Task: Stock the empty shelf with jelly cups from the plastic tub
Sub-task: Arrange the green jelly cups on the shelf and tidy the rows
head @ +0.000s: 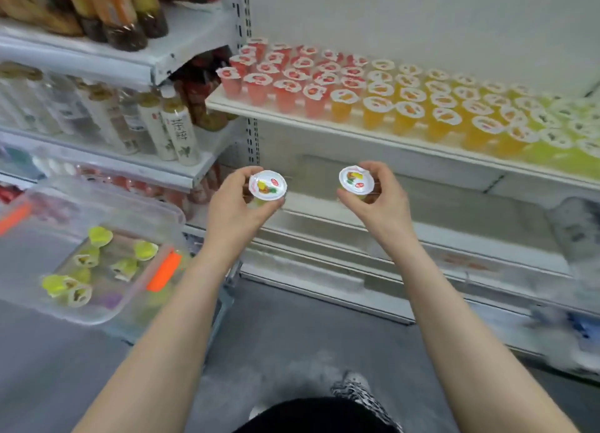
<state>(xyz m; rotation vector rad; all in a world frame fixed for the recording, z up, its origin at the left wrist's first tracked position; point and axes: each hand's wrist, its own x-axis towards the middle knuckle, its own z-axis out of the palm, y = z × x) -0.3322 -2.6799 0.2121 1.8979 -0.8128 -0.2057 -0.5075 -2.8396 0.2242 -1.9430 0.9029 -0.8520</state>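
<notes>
While left hand point(233, 205) grips one jelly cup point(268, 185), right hand point(383, 198) grips second cup point(356, 180), both lid-side up.

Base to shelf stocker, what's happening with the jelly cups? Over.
Left hand grips one white-lidded yellow jelly cup, right hand a second cup. Clear plastic tub, lower left, holds several more. Nothing blocks the white shelf.

Bright, even, diffuse light; white back wall point(422, 20) nearly washed out. Soft shadow under the shelf point(324, 125). Motion blur smears the right edge and the tub point(29, 270). Wide-angle lens bends shelf lines.
</notes>
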